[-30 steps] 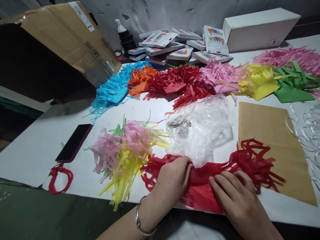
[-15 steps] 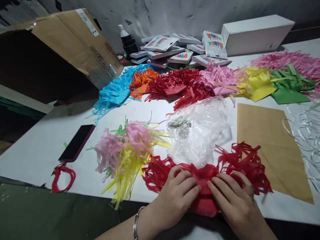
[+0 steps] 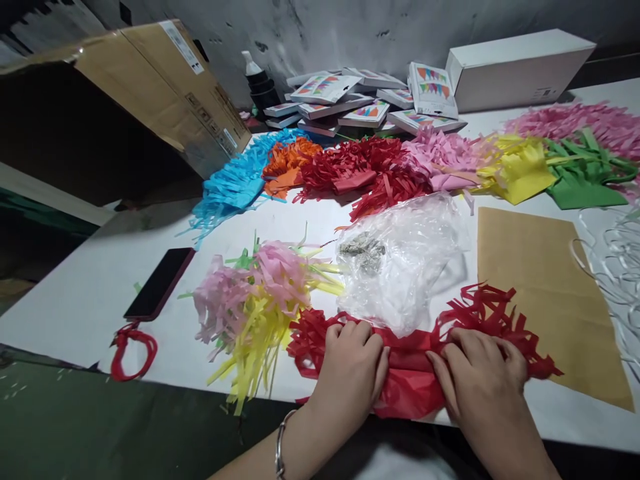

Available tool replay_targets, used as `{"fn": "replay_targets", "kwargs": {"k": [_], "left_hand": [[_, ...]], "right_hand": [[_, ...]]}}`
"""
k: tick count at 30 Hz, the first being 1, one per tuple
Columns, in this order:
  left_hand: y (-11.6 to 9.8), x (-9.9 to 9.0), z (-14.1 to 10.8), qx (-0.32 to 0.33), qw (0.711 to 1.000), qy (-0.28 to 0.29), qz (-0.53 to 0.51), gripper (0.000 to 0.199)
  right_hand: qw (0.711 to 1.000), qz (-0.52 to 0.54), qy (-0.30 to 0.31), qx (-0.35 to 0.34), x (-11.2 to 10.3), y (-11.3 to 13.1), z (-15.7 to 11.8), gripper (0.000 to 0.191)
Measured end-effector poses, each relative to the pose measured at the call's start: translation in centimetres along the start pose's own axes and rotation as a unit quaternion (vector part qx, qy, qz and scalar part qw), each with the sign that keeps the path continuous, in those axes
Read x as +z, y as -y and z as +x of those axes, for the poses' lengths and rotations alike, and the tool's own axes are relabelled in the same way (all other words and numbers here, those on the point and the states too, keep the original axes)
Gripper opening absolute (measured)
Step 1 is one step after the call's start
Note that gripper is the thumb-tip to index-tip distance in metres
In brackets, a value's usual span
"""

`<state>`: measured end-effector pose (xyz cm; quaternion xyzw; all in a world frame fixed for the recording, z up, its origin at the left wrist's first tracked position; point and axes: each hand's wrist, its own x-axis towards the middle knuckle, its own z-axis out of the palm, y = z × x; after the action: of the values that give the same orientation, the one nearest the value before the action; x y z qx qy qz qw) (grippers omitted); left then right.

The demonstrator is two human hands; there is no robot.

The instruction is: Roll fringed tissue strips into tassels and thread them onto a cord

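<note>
Red tissue paper [image 3: 407,390] with fringed ends lies at the table's front edge, its middle gathered in a fold. My left hand [image 3: 353,367] curls its fingers over the left part of that fold, and the thumb is mostly hidden. On the right part, my right hand [image 3: 480,373] has its fingers bent onto the paper. Fringe spreads out beyond both hands. Just behind the paper sits a crumpled clear plastic bag [image 3: 405,267] with a greyish lump in it. Pink and yellow fringed tissue [image 3: 250,300] lies left of my left hand.
A phone [image 3: 159,283] with a red strap lies at left, near an open cardboard box [image 3: 165,93]. Fringed tissue bundles [image 3: 360,167] in several colours line the back, before flat printed boxes [image 3: 325,88] and a white box [image 3: 515,73]. Brown paper [image 3: 545,293] and white cord [image 3: 615,260] lie right.
Both hands have shifted a little, the right one outward to the right. The red paper's front part has drawn up slightly, and its right fringe has moved right. The view has shifted slightly.
</note>
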<state>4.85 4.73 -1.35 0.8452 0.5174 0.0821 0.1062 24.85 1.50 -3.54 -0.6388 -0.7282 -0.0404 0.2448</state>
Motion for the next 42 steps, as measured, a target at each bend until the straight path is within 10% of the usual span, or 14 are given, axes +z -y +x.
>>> {"fn": "replay_targets", "kwargs": {"k": [7, 14, 19, 26, 35, 42], "left_hand": [[0.3, 0.0, 0.5, 0.010, 1.000, 0.006, -0.014, 0.014], [1.0, 0.2, -0.7, 0.133, 0.979, -0.124, -0.096, 0.011], [1.2, 0.8, -0.5, 0.191, 0.968, -0.118, -0.110, 0.025], [1.9, 0.5, -1.0, 0.144, 0.976, -0.087, -0.137, 0.015], [0.1, -0.2, 0.1, 0.017, 1.000, 0.006, -0.002, 0.010], [0.3, -0.3, 0.3, 0.024, 0.999, 0.001, -0.040, 0.004]], "right_hand": [[0.978, 0.105, -0.023, -0.179, -0.1, 0.3, -1.0, 0.035], [0.978, 0.178, -0.034, -0.105, 0.7, 1.2, -0.6, 0.022], [0.975, 0.142, -0.026, -0.167, 0.7, 1.5, -0.4, 0.035], [0.982, 0.128, -0.012, -0.137, 0.7, -1.9, -1.7, 0.030], [0.999, 0.020, 0.018, -0.041, 0.2, 0.1, -0.1, 0.028], [0.974, 0.130, -0.007, -0.183, 0.4, 0.9, 0.1, 0.037]]}}
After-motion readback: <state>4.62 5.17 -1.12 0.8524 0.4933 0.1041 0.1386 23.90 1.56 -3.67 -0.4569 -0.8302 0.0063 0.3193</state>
